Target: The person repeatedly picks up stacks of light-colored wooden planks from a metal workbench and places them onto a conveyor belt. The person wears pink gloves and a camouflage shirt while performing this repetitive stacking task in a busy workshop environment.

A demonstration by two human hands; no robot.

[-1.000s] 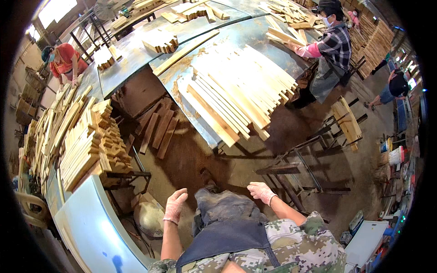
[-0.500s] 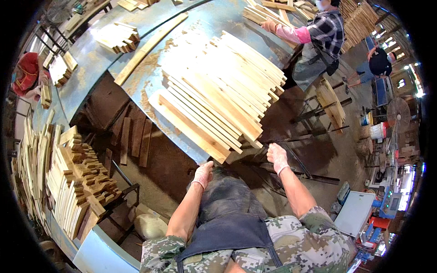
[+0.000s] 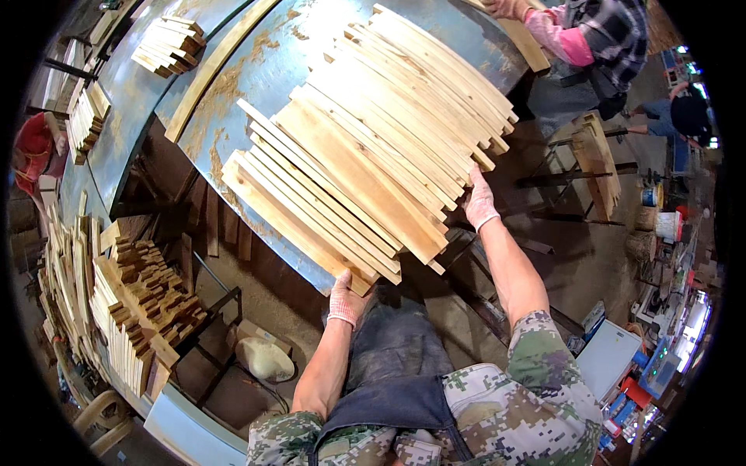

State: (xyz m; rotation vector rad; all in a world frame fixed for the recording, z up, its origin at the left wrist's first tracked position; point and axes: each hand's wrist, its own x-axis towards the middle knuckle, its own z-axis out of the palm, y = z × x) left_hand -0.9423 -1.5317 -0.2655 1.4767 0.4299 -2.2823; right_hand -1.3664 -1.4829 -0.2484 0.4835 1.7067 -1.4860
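Pale raw wood slats (image 3: 365, 147), rusty matt metal table (image 3: 256, 70), cloth-gloved hands (image 3: 347, 299)

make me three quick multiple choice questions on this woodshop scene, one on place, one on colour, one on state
1. Where does the pile of pale flat wooden slats lie?
A on the floor
B on the blue-grey rusty metal table
C on a chair

2. What colour are the gloves on both hands?
A pinkish white
B black
C green

3. What is the left hand doing?
A hanging free
B touching the slats' near end
C holding a hammer

B: slats rest on the tabletop.
A: the right hand shows it too.
B: its grip meets the lowest slat ends.
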